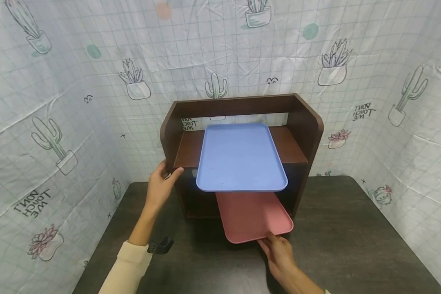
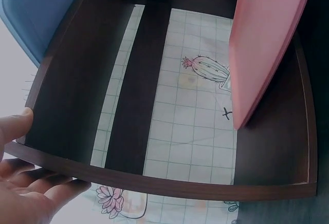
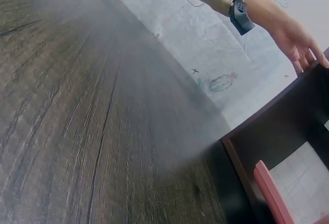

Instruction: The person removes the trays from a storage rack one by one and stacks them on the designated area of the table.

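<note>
A dark brown two-level shelf unit point(image 1: 294, 149) stands on the table. My left hand point(image 1: 159, 185) grips its left side panel at the height of the middle board; in the left wrist view the thumb point(image 2: 18, 124) lies on one side and the fingers on the other. A pink tray point(image 1: 255, 216) juts out of the lower compartment, its back part hidden beneath the blue tray point(image 1: 242, 159). The blue tray lies on the middle board and overhangs its front. At the pink tray's front edge, right of its middle, my right hand point(image 1: 281, 254) pinches the rim, thumb on top.
The dark wood-grain table point(image 1: 345, 241) extends on both sides of the shelf unit. Behind it and at the sides hangs a white gridded cloth point(image 1: 220, 53) printed with potted cacti. A black strap device point(image 1: 161, 246) sits at the left wrist.
</note>
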The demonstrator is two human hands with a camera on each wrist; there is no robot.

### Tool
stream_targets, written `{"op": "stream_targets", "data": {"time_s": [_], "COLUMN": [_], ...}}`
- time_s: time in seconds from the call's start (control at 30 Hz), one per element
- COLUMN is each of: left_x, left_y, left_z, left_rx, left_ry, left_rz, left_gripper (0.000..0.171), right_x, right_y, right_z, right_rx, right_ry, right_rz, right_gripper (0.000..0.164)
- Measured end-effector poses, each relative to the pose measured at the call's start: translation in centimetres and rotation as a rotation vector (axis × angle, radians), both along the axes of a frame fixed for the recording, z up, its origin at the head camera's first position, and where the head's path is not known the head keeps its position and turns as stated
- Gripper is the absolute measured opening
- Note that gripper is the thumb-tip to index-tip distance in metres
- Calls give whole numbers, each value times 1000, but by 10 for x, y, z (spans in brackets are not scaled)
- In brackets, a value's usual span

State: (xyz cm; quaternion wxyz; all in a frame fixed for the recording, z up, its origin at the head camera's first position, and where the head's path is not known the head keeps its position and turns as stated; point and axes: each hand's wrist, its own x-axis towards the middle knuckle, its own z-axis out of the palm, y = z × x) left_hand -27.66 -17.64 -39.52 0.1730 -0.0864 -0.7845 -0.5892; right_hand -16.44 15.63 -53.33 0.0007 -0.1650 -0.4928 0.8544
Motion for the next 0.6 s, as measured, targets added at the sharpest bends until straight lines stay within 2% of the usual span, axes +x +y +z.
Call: {"op": "stream_targets", "data": {"time_s": [0.13, 0.27, 0.47, 0.6], "left_x": [1, 1, 2, 1], "left_y": [0, 0, 0, 0], "left_z": [1, 1, 1, 0], "left_rx": [4, -3, -11, -3], "left_ry": [-8, -17, -17, -18], "left_rz": [-2, 6, 19, 18], "left_gripper": [63, 62, 60, 59], "right_x": [0, 0, -2, -2], "right_y": [2, 3, 6, 6], "right_z": [-1, -2, 0, 0], "right_rx": [-15, -20, -36, -50], "right_ry": [9, 0, -38, -34], "right_rz": [-58, -88, -92, -133], "right_gripper": [16, 4, 6, 13]}}
